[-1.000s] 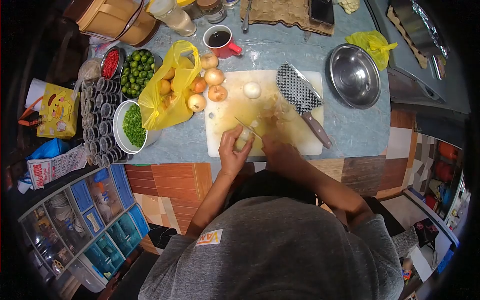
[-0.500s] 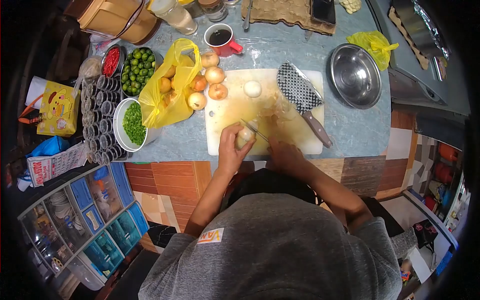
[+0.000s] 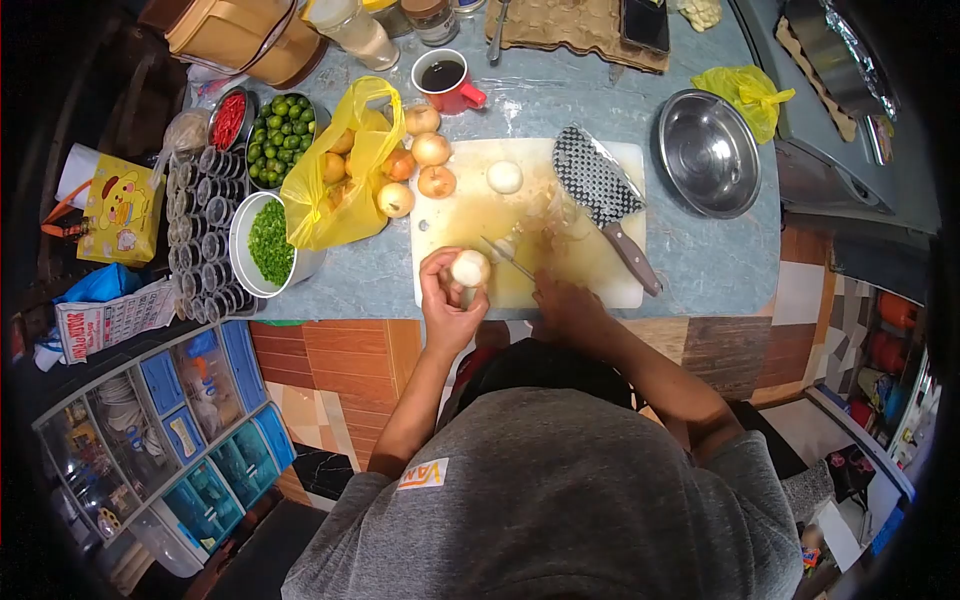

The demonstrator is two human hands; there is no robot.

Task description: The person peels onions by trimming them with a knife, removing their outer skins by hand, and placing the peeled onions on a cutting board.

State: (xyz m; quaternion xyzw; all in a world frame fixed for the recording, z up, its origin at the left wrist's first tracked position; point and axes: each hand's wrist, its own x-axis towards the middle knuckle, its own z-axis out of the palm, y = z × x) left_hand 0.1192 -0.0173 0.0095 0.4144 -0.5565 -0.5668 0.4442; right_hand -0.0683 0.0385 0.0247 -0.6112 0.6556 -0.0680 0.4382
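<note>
My left hand [image 3: 450, 305] holds a pale peeled onion [image 3: 470, 268] above the near left part of the white cutting board [image 3: 432, 215]. In my right hand [image 3: 568, 305] is a small knife [image 3: 508, 257], its blade pointing up and left beside the onion. Another peeled onion [image 3: 504, 177] lies near the board's far edge. Onion scraps [image 3: 548, 225] are scattered mid-board. A wide patterned cleaver [image 3: 598, 178] with a brown handle rests on the right side. Several unpeeled onions [image 3: 431, 150] sit left of the board, by a yellow plastic bag [image 3: 345, 170] with more onions.
A steel bowl [image 3: 708, 153] and a yellow-green bag [image 3: 745, 98] are at the right. Beyond the board stands a red mug [image 3: 462, 97] of dark liquid. Farther left are green citrus fruits [image 3: 280, 140], red chilies [image 3: 229, 120], a bowl of chopped greens [image 3: 271, 240] and stacked small jars [image 3: 205, 235].
My left hand has shifted left with the onion, which now shows more of its pale surface, apart from the blade. My right hand and the knife have moved only slightly.
</note>
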